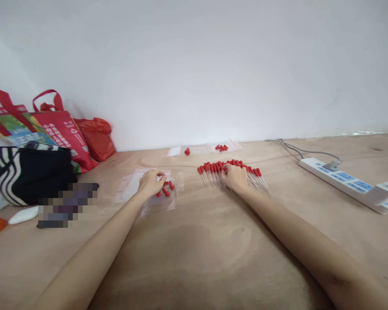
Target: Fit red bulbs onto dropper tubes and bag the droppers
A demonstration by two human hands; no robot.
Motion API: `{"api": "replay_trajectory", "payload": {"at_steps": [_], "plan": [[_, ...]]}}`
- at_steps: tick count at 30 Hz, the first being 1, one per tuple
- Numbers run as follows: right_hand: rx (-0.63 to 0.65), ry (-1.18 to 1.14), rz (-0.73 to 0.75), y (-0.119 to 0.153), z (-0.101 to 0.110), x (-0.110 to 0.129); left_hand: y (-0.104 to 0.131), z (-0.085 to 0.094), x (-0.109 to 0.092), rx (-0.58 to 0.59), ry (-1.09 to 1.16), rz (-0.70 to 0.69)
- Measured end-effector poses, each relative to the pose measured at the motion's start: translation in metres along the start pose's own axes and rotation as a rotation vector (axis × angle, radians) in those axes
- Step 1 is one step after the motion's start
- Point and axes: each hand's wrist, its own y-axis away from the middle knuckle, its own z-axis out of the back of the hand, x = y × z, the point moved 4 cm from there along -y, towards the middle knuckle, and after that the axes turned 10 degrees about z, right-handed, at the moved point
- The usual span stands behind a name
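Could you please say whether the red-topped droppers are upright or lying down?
Lying down: the droppers stretch along the table, red ends toward the wall.

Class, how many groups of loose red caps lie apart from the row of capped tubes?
3: caps by the left hand, caps near the wall, and caps right of those. The left hand may hide more.

Looks like a makeshift handwork corner in a plain room, hard to place as home or small workshop. Backed by a bare pale wall (213, 73), with a wood-grained tabletop (194, 267). Spread with red-bulbed droppers (237, 162), loose red bulbs (166, 193) and resealable plastic bags (132, 189). Shared with a printed red shopping bag (64, 133), a black-and-white striped bag (47, 172) and a multi-socket power strip (339, 177).
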Motion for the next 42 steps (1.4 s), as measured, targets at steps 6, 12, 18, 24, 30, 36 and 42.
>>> {"api": "replay_trajectory", "payload": {"at_steps": [6, 12, 18, 24, 30, 36, 42], "plan": [[0.025, 0.051, 0.009, 0.001, -0.004, 0.004, 0.007, -0.004, -0.002, 0.387, 0.232, -0.094], [0.051, 0.055, 0.038, 0.0, -0.006, 0.004, 0.013, 0.0, -0.01, 0.497, 0.334, -0.095], [-0.122, 0.021, 0.187, 0.008, -0.001, 0.031, 0.001, -0.001, 0.005, 0.331, 0.226, -0.06], [0.036, -0.189, 0.29, 0.01, -0.02, 0.097, -0.001, -0.009, 0.013, 0.391, 0.224, -0.048], [0.171, -0.255, 0.108, -0.002, -0.034, 0.128, 0.002, -0.009, 0.011, 0.396, 0.252, -0.04], [0.194, -0.266, 0.04, -0.006, -0.034, 0.13, 0.007, -0.012, 0.006, 0.445, 0.357, -0.01], [0.213, -0.301, 0.024, -0.007, -0.032, 0.13, 0.011, -0.012, 0.0, 0.432, 0.382, 0.019]]}}
